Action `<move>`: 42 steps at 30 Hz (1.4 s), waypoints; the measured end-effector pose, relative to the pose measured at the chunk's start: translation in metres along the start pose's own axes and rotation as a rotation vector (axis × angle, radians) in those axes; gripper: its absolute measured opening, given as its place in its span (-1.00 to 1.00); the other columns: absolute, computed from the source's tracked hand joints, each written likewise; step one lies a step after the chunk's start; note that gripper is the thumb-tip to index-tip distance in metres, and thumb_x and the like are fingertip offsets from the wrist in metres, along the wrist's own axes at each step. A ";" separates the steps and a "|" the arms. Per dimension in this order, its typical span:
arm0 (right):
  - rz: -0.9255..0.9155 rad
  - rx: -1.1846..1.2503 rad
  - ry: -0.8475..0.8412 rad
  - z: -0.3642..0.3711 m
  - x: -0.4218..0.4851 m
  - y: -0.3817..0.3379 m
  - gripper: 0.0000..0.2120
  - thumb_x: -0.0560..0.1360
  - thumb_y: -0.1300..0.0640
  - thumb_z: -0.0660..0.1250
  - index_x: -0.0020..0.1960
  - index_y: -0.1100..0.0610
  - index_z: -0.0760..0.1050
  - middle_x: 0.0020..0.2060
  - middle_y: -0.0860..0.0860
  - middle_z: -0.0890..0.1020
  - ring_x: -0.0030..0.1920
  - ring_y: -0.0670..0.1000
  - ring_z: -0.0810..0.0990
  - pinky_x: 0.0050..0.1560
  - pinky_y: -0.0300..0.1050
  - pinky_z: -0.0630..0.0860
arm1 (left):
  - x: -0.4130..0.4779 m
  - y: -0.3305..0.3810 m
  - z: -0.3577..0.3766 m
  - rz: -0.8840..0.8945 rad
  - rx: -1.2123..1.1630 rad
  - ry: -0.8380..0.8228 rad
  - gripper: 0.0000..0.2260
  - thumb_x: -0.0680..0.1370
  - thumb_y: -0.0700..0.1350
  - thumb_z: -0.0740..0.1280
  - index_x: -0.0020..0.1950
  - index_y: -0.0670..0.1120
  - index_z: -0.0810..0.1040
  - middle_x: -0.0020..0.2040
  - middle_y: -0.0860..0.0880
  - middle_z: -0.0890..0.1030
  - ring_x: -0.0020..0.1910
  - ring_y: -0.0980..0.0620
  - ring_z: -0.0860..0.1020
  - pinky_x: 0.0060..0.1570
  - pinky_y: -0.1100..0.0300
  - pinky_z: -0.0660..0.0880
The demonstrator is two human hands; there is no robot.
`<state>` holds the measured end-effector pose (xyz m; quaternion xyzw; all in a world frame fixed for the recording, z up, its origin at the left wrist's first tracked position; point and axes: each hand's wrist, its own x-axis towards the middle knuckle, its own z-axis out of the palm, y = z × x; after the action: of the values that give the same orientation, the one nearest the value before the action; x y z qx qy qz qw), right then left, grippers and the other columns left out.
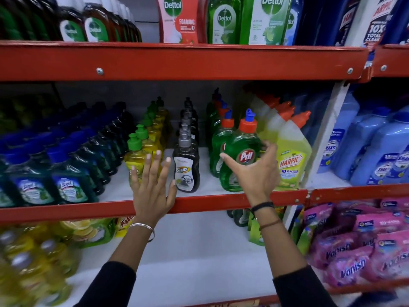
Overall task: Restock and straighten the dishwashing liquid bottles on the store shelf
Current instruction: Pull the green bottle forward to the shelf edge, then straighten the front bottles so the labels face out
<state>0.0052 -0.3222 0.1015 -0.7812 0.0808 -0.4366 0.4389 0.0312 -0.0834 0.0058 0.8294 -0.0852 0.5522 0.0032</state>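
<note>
On the middle red shelf [199, 203], a green Pril dishwashing bottle [240, 151] with an orange cap stands at the front of its row. My right hand [254, 171] wraps around its lower front, thumb on the left side, fingers on the right. More green Pril bottles [218, 138] line up behind it. My left hand [152, 187] is spread flat with fingers apart against the front yellow bottle [135, 159] with a green cap. Between my hands stands a row of dark Super bottles [186, 169].
Dark blue-capped Lizol bottles [66, 173] fill the shelf's left. Yellow Harpic bottles [290, 158] stand right of the Pril row. Dettol bottles [223, 21] sit on the shelf above. Pink Vanish pouches [354, 247] and yellow bottles [33, 258] lie on the shelf below.
</note>
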 end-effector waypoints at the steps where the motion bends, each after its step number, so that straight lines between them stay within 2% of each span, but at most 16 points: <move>1: 0.006 -0.006 -0.016 0.007 -0.001 -0.001 -0.11 0.05 -0.38 0.51 0.19 0.09 0.34 0.07 0.06 0.62 0.01 0.11 0.61 -0.14 -0.08 0.48 | 0.000 0.000 0.000 0.000 0.001 -0.003 -0.47 0.64 0.09 0.02 0.59 -0.01 0.03 0.60 -0.06 0.06 0.58 -0.07 0.02 0.52 -0.17 -0.14; 8: 0.027 -0.044 -0.102 0.035 -0.010 0.007 -0.11 0.07 -0.35 0.53 0.19 0.13 0.33 0.06 0.10 0.61 0.02 0.14 0.62 -0.14 -0.11 0.45 | 0.001 0.002 -0.005 -0.014 -0.064 -0.016 -0.44 0.62 0.05 0.08 0.59 -0.02 0.02 0.56 -0.13 0.16 0.59 -0.04 -0.02 0.54 -0.06 -0.11; 14: 0.031 -0.062 -0.157 0.037 -0.012 0.012 -0.12 0.15 -0.35 0.48 0.26 0.15 0.30 0.15 0.13 0.56 0.07 0.12 0.58 -0.07 0.02 0.56 | -0.001 0.003 -0.009 0.047 -0.160 -0.054 -0.48 0.64 0.04 0.05 0.59 -0.04 0.03 0.61 -0.01 0.02 0.58 -0.05 0.01 0.55 -0.06 -0.03; 17: 0.104 0.185 -0.214 0.028 -0.011 0.021 -0.32 0.34 -0.23 0.43 0.28 0.13 0.32 0.20 0.10 0.53 0.14 0.08 0.54 0.09 0.07 0.55 | -0.003 0.018 -0.018 0.000 -0.387 -0.033 -0.51 0.62 -0.05 0.12 0.54 -0.09 0.15 0.56 -0.06 0.16 0.58 -0.07 0.05 0.54 -0.07 0.02; 20: 0.248 0.475 -0.235 0.015 -0.017 0.030 -0.58 0.49 -0.22 0.20 0.19 0.04 0.40 0.17 0.13 0.54 0.19 0.11 0.53 0.24 0.10 0.48 | 0.000 0.056 -0.036 -0.041 -0.743 -0.107 -0.58 0.61 -0.10 0.13 0.47 -0.12 0.26 0.51 -0.05 0.27 0.55 0.03 0.16 0.51 0.07 0.13; 22: 0.330 0.581 -0.268 0.010 -0.023 0.033 -0.58 0.44 -0.37 0.06 0.08 -0.12 0.42 0.17 0.14 0.55 0.22 0.13 0.52 0.30 0.19 0.42 | 0.009 0.088 -0.048 -0.145 -0.995 -0.248 -0.57 0.62 -0.04 0.11 0.50 -0.04 0.24 0.54 0.03 0.23 0.54 0.08 0.17 0.50 0.14 0.16; 23: 0.366 0.611 -0.300 0.008 -0.027 0.032 -0.48 0.39 -0.45 0.02 0.12 -0.14 0.42 0.21 0.11 0.54 0.26 0.12 0.50 0.34 0.20 0.38 | 0.014 0.102 -0.052 -0.214 -1.079 -0.309 -0.55 0.63 0.03 0.09 0.52 0.02 0.18 0.56 0.07 0.17 0.54 0.11 0.13 0.50 0.18 0.13; 25: 0.411 0.629 -0.361 0.007 -0.031 0.032 -0.13 0.27 -0.59 -0.03 0.34 -0.04 0.37 0.35 0.07 0.46 0.36 0.07 0.42 0.41 0.14 0.31 | 0.027 0.124 -0.054 -0.397 -1.186 -0.425 -0.45 0.58 0.28 0.03 0.52 0.15 0.01 0.58 0.13 0.00 0.56 0.18 -0.02 0.52 0.19 0.05; 27: 0.420 0.619 -0.405 0.009 -0.032 0.032 0.05 0.18 -0.65 -0.03 0.43 0.02 0.29 0.42 0.06 0.40 0.40 0.03 0.37 0.44 0.10 0.28 | 0.040 0.136 -0.052 -0.598 -1.213 -0.532 -0.22 0.42 0.54 -0.08 0.53 0.21 -0.12 0.57 0.20 -0.13 0.55 0.21 -0.10 0.53 0.08 0.01; 29: 0.399 0.627 -0.438 0.009 -0.031 0.033 0.05 0.17 -0.65 -0.03 0.42 0.01 0.31 0.41 0.01 0.42 0.38 -0.02 0.39 0.40 -0.01 0.32 | 0.051 0.140 -0.046 -0.723 -1.196 -0.575 -0.04 0.27 0.65 -0.16 0.55 0.18 -0.15 0.57 0.17 -0.13 0.55 0.19 -0.09 0.54 0.01 -0.01; 30: 0.392 0.632 -0.457 0.009 -0.030 0.033 0.02 0.19 -0.64 -0.04 0.41 0.00 0.33 0.38 -0.04 0.42 0.35 -0.06 0.40 0.32 -0.13 0.36 | 0.055 0.139 -0.044 -0.748 -1.204 -0.575 -0.01 0.23 0.67 -0.18 0.55 0.18 -0.14 0.56 0.18 -0.11 0.53 0.22 -0.07 0.54 0.02 -0.01; 32: 0.374 0.637 -0.491 0.008 -0.028 0.033 -0.09 0.28 -0.55 -0.09 0.41 0.00 0.33 0.32 -0.07 0.43 0.30 -0.11 0.38 0.10 -0.34 0.35 | 0.059 0.138 -0.042 -0.741 -1.251 -0.577 0.00 0.18 0.69 -0.20 0.53 0.23 -0.11 0.49 0.32 -0.07 0.47 0.31 -0.04 0.52 0.12 0.00; 33: 0.365 0.642 -0.501 0.006 -0.027 0.033 -0.15 0.34 -0.47 -0.11 0.41 0.02 0.32 0.32 -0.05 0.43 0.28 -0.12 0.37 0.05 -0.39 0.33 | 0.060 0.136 -0.042 -0.722 -1.267 -0.586 -0.01 0.16 0.69 -0.21 0.51 0.26 -0.11 0.43 0.41 -0.08 0.44 0.35 -0.04 0.48 0.19 -0.01; 36: 0.364 0.683 -0.520 0.003 -0.022 0.034 -0.22 0.39 -0.34 -0.16 0.42 0.08 0.31 0.27 -0.07 0.42 0.27 -0.13 0.35 0.18 -0.29 0.30 | 0.060 0.133 -0.046 -0.689 -1.280 -0.614 -0.07 0.09 0.70 -0.26 0.42 0.38 -0.12 0.37 0.43 -0.10 0.40 0.34 -0.05 0.37 0.24 -0.04; 38: 0.378 0.695 -0.522 0.003 -0.020 0.035 -0.22 0.40 -0.34 -0.16 0.41 0.10 0.32 0.29 -0.07 0.42 0.29 -0.12 0.35 0.26 -0.19 0.27 | 0.060 0.131 -0.048 -0.679 -1.288 -0.636 -0.12 0.06 0.70 -0.29 0.36 0.47 -0.13 0.38 0.39 -0.12 0.39 0.30 -0.06 0.36 0.18 -0.03; 42: 0.397 0.694 -0.514 0.005 -0.017 0.037 -0.20 0.38 -0.39 -0.13 0.40 0.07 0.34 0.41 0.04 0.40 0.36 -0.07 0.35 0.36 -0.09 0.26 | 0.058 0.128 -0.048 -0.680 -1.311 -0.672 -0.23 0.07 0.70 -0.28 0.28 0.58 -0.12 0.41 0.39 -0.11 0.40 0.25 -0.02 0.48 -0.01 0.02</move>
<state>0.0080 -0.3330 0.0618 -0.6404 -0.0336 -0.1380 0.7548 -0.0093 -0.2127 0.0663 0.7611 -0.1312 0.0803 0.6302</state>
